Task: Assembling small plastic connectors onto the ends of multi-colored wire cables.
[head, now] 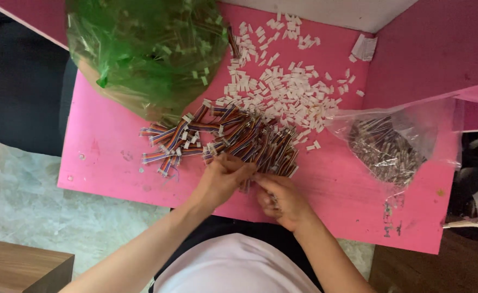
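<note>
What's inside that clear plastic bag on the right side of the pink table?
The clear plastic bag holds a heap of short multicoloured ribbon cables, like those in the pile by the hands. Whatever lies beneath the heap is covered.

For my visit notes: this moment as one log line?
left hand: on ribbon cables | right hand: gripping cables | white connectors: scattered behind | table: pink
</note>
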